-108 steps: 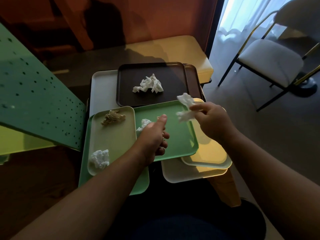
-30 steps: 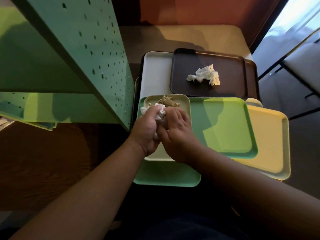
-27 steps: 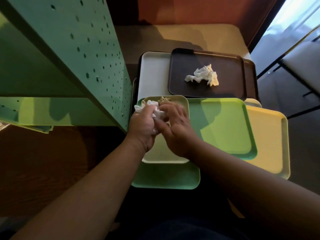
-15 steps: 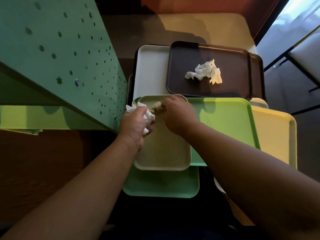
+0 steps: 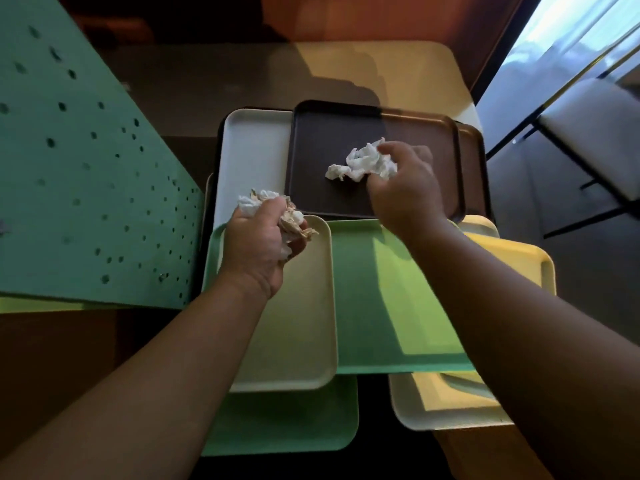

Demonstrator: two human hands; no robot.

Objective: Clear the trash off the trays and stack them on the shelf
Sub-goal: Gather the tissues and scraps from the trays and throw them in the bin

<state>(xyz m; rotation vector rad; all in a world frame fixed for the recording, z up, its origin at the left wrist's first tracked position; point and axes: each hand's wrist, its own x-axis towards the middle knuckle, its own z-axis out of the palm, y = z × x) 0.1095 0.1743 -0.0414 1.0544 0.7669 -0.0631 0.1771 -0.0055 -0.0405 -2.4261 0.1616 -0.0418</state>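
Several overlapping trays cover a low table. My left hand (image 5: 258, 242) is closed around a bundle of crumpled white and brown paper (image 5: 291, 220), held just above the far end of the cream tray (image 5: 298, 327). My right hand (image 5: 403, 187) reaches onto the dark brown tray (image 5: 322, 188) at the back, its fingers closing on a white crumpled tissue (image 5: 363, 164) that still rests on that tray. The bright green tray (image 5: 388, 299) and the cream tray carry no trash.
A green perforated metal shelf panel (image 5: 86, 188) rises at the left, close to the trays. A white tray (image 5: 252, 157), yellow tray (image 5: 516, 261), lower green tray (image 5: 287, 420) and another cream tray (image 5: 446, 407) lie in the pile. A chair (image 5: 588, 133) stands at the right.
My right hand left the cream tray and reached back to the white tissue on the brown tray. My left hand now also holds the brown paper scrap.
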